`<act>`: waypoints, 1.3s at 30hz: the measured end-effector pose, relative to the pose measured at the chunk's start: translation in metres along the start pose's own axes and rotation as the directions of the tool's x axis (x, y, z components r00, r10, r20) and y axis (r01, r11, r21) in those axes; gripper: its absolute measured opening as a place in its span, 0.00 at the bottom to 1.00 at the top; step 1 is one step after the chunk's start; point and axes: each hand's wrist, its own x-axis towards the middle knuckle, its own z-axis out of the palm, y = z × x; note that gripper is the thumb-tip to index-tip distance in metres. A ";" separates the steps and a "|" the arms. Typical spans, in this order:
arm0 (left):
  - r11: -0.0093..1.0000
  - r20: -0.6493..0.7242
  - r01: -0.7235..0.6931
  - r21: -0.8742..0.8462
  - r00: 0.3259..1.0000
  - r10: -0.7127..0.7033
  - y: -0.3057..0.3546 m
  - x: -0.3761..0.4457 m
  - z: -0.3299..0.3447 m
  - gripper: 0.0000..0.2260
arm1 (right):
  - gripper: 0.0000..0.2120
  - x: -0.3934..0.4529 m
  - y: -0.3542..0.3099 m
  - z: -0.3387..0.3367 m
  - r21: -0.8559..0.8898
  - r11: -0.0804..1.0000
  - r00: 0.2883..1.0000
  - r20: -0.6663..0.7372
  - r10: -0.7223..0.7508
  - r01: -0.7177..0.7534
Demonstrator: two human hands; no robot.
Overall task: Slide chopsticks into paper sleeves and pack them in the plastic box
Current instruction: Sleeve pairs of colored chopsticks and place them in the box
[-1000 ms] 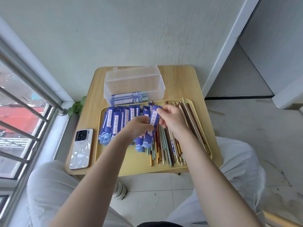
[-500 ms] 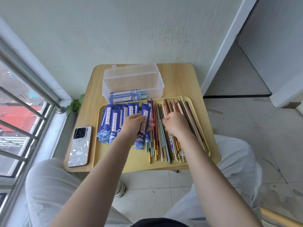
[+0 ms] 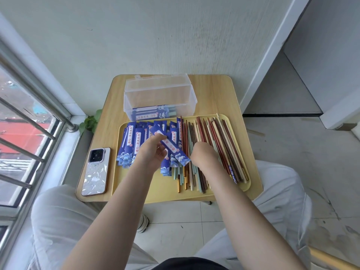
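Sleeve (image 3: 171, 148) is hanging slantwise from my left hand (image 3: 153, 151), pinched and mouth towards the chopsticks (image 3: 212, 147) my right hand (image 3: 202, 154) is clenching over (grip hidden), box (image 3: 159, 100) waiting behind.

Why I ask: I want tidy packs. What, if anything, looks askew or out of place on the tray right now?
One blue paper sleeve lies diagonally across the others, because the left hand pinches it. The loose chopsticks are a fanned, uneven pile under the right hand. Nothing looks spilled or damaged.
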 end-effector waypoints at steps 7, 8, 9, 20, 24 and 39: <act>0.983 -0.030 -0.054 -0.174 0.998 0.050 0.007 -0.006 -0.008 0.11 | 0.11 0.010 0.003 0.007 0.156 0.986 0.998 0.034 0.053 -0.058; 0.981 -0.036 -0.065 -0.182 0.998 0.060 0.008 -0.007 -0.009 0.14 | 0.10 0.011 0.003 0.007 0.162 0.985 0.998 0.036 0.052 -0.057; 0.978 -0.044 -0.073 -0.196 0.997 0.066 0.008 -0.008 -0.009 0.19 | 0.10 0.011 0.003 0.008 0.164 0.985 0.998 0.036 0.051 -0.057; 0.988 -0.034 -0.015 -0.155 0.999 0.010 0.008 -0.013 -0.012 0.12 | 0.10 -0.001 0.007 -0.002 0.256 0.967 0.998 -0.065 0.008 0.009; 0.979 0.033 0.002 -0.203 0.999 0.004 0.006 -0.013 -0.012 0.08 | 0.12 -0.008 0.014 -0.021 0.372 0.910 0.970 -0.221 -0.103 0.182; 0.935 0.588 -0.024 0.354 0.783 -0.202 0.006 -0.033 0.009 0.14 | 0.06 -0.015 -0.005 -0.030 0.845 0.356 0.899 -0.283 -0.334 0.399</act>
